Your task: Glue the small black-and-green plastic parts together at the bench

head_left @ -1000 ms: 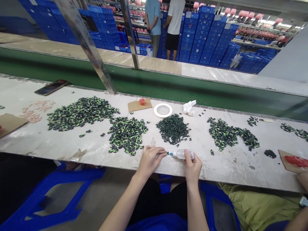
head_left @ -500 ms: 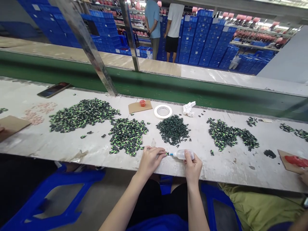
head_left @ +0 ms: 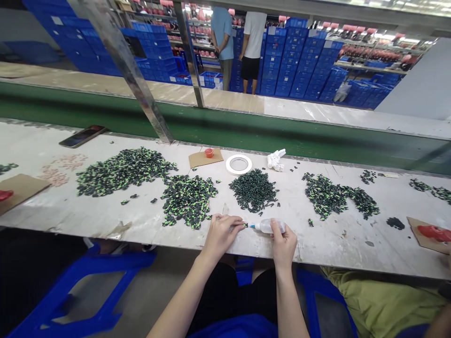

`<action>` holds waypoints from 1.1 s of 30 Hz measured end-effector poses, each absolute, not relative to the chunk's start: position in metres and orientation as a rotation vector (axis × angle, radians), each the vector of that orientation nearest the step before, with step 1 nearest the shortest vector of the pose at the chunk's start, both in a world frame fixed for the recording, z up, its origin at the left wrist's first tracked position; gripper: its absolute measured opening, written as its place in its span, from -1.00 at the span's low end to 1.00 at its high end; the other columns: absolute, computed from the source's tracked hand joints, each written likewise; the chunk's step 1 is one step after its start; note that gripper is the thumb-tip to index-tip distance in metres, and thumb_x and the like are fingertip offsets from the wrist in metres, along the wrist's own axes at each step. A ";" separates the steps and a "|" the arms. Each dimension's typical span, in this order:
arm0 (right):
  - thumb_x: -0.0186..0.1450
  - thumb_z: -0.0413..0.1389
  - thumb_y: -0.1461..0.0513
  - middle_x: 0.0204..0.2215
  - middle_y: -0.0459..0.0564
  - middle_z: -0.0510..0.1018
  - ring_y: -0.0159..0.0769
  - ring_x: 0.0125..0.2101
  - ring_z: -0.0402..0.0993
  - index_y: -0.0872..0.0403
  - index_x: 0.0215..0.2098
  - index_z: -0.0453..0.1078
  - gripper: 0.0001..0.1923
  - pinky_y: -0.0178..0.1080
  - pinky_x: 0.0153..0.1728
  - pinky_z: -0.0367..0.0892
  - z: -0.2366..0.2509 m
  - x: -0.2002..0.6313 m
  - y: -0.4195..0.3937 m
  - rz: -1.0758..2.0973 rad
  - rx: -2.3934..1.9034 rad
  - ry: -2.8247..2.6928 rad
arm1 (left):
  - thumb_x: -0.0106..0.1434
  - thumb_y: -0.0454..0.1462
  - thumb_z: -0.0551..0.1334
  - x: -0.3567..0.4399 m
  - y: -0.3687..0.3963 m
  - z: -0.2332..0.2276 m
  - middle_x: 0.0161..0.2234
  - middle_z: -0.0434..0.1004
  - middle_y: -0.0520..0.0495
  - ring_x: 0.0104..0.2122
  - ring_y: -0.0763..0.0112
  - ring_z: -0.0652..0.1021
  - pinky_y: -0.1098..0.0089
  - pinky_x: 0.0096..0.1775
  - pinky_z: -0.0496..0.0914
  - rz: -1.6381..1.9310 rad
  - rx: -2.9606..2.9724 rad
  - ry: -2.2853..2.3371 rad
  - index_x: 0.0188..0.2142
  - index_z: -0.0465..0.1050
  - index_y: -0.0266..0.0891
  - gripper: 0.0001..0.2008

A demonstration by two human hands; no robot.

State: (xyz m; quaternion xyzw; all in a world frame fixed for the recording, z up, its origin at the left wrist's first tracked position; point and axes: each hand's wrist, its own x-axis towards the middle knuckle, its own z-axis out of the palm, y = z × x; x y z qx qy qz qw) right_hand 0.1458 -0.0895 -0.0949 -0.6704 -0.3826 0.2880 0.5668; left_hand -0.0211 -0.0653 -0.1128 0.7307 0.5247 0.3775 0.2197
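1. A small dark-and-green piece (head_left: 246,225) sits just above the near edge of the desk (head_left: 334,244), pinched in the fingertips of the left hand (head_left: 221,232).
2. Facing it, the blue tip (head_left: 252,226) of a clear squeeze bottle (head_left: 265,226) points left, a sliver of space between them; the right hand (head_left: 283,241) pinches the bottle's rear between thumb and fingers.
3. That sliver is new: half a second ago, tip and piece all but met. The slight retreat suggests a dab has been applied, though no drop can be made out.
4. Beyond the hands rises a dark pile (head_left: 253,190); a green-flecked pile (head_left: 188,199) crowds the left knuckles, leaving little room that way.
5. Both forearms cross the desk's near edge. The freest ground lies right of the bottle, toward one stray piece (head_left: 310,222); a tape roll (head_left: 230,164) stands behind the dark pile.
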 end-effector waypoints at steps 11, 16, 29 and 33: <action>0.02 0.30 0.07 -0.46 -0.01 0.56 -0.21 -0.40 0.51 0.10 -0.38 0.38 -0.67 -0.20 -0.33 0.41 -0.102 0.148 -0.093 0.710 -1.347 -0.902 | 0.18 -0.33 0.29 -0.021 -0.066 -0.115 -0.25 0.64 -0.05 -0.16 0.20 0.53 0.16 -0.11 0.22 0.942 2.096 1.515 -0.30 0.54 -0.12 -0.90; -0.02 0.33 0.14 -0.33 0.02 0.61 -0.17 -0.28 0.57 0.01 -0.29 0.26 -0.59 -0.12 -0.19 0.44 -0.107 0.129 -0.082 0.756 -1.366 -1.092 | 0.20 -0.34 0.26 -0.021 -0.068 -0.117 -0.20 0.61 -0.07 -0.09 0.14 0.48 0.13 -0.12 0.23 0.924 2.134 1.549 -0.38 0.56 -0.12 -0.89; 0.03 0.33 0.04 -0.28 0.07 0.59 -0.08 -0.22 0.44 0.02 -0.14 0.52 -0.55 -0.05 -0.17 0.36 -0.100 0.171 -0.070 0.203 -1.550 -1.345 | 0.14 -0.07 0.26 -0.074 -0.101 -0.118 -0.36 0.65 -0.08 -0.30 0.23 0.62 0.29 -0.23 0.50 1.228 1.580 1.534 -0.40 0.58 -0.15 -0.77; 0.07 0.28 0.18 -0.44 0.07 0.58 -0.08 -0.33 0.39 0.01 -0.38 0.60 -0.86 -0.08 -0.27 0.31 -0.107 0.188 -0.043 0.135 -1.668 -1.344 | 0.08 -0.03 0.30 -0.058 -0.107 -0.106 -0.37 0.66 -0.10 -0.33 0.21 0.64 0.30 -0.25 0.54 1.327 1.398 1.479 -0.38 0.59 -0.19 -0.72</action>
